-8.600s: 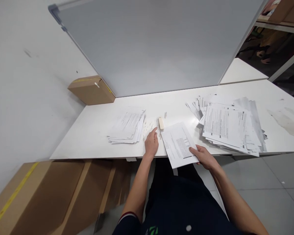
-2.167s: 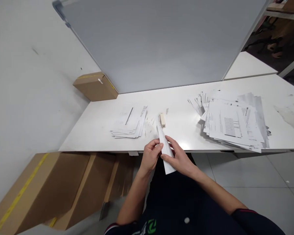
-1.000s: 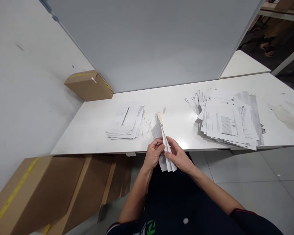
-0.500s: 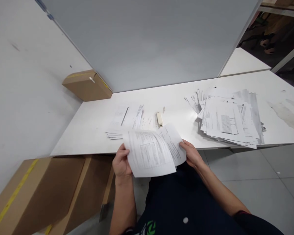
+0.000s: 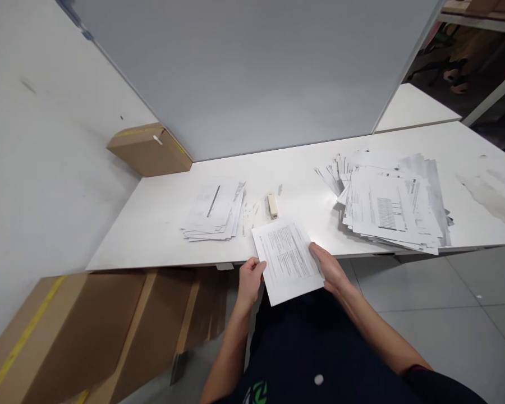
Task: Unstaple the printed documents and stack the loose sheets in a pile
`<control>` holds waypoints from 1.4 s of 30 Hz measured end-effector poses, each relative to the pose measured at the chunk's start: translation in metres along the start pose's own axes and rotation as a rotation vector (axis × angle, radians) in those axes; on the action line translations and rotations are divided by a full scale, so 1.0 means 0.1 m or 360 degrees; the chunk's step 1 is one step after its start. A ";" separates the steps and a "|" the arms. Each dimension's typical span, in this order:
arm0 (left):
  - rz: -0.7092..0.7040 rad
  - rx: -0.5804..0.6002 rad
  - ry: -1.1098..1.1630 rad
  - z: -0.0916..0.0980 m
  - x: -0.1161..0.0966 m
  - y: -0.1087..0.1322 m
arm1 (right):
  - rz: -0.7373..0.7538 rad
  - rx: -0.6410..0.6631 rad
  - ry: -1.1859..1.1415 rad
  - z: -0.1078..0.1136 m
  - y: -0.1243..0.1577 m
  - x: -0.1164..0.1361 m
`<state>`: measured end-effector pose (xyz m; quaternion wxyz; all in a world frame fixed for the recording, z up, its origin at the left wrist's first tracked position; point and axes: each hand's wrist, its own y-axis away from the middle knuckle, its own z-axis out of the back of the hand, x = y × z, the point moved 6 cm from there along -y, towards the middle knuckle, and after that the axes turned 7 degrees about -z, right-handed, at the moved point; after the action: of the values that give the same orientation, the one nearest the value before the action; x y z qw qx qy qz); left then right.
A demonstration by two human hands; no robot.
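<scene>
Both my hands hold a small set of printed sheets (image 5: 287, 259) that lies partly on the near edge of the white table (image 5: 311, 191). My left hand (image 5: 249, 277) grips the sheets' left edge, fingers curled. My right hand (image 5: 329, 270) grips the right edge. A small cream stapler (image 5: 272, 205) lies on the table just beyond the sheets. To the left of it sits a small stack of papers (image 5: 215, 210), and a large fanned pile of printed papers (image 5: 393, 209) lies to the right.
A big grey board (image 5: 252, 73) stands along the table's back. A cardboard box (image 5: 149, 149) sits at the back left corner. Large flat cartons (image 5: 79, 331) lean under the table on the left. Tiled floor (image 5: 458, 314) shows on the right.
The sheets, spread apart between my hands half a second ago, are now squared into one set and lowered onto the table edge. My left hand moved right.
</scene>
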<state>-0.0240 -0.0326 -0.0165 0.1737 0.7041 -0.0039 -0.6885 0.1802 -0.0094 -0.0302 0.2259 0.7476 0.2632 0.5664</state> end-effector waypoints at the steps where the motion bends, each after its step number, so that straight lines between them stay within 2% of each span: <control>1: -0.0045 0.0017 -0.0121 0.03 0.01 -0.01 | 0.0033 0.0032 0.0083 -0.01 0.02 0.02; 5: -0.0157 0.0053 -0.0519 0.15 0.00 0.00 | 0.0245 0.0198 0.0382 -0.08 0.08 0.12; 7: -0.0127 0.0094 -0.0517 0.13 0.02 0.02 | 0.0316 0.0196 0.0471 -0.09 0.10 0.14; 10: 0.0008 0.0180 -0.0066 0.00 0.09 0.09 | 0.0363 0.0246 0.0567 -0.13 0.13 0.13; 13: -0.0011 0.0103 0.0408 -0.09 0.03 0.14 | 0.0433 0.0355 0.0635 -0.19 0.20 0.18; 16: -0.0285 -0.0045 0.0459 -0.02 -0.22 0.12 | 0.0609 0.0383 0.0676 -0.26 0.27 0.38; 20: -0.0763 -0.0197 0.0191 0.09 -0.67 0.05 | 0.0934 0.0342 0.0665 -0.35 0.32 0.75; 23: -0.1008 -0.0255 0.0069 0.09 -0.86 -0.05 | 0.1089 0.0343 0.0595 -0.40 0.25 0.92; 25: -0.1039 -0.0222 0.0024 0.04 -0.86 -0.14 | 0.1116 0.0345 0.0546 -0.41 0.16 0.94; 30: -0.0993 -0.0080 0.0019 -0.07 -0.69 -0.31 | 0.1100 0.0336 0.0518 -0.37 -0.05 0.85; 37: -0.1049 -0.0132 0.0039 -0.10 -0.71 -0.27 | 0.1116 0.0280 0.0449 -0.37 -0.09 0.79; 42: -0.1147 -0.0177 -0.0083 -0.10 -0.72 -0.24 | 0.1173 0.0235 0.0572 -0.39 -0.06 0.79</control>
<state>-0.0233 0.0101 0.0474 -0.0422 0.6321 0.2776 -0.7223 0.1589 0.0479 0.0330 -0.0957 0.6951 0.0531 0.7105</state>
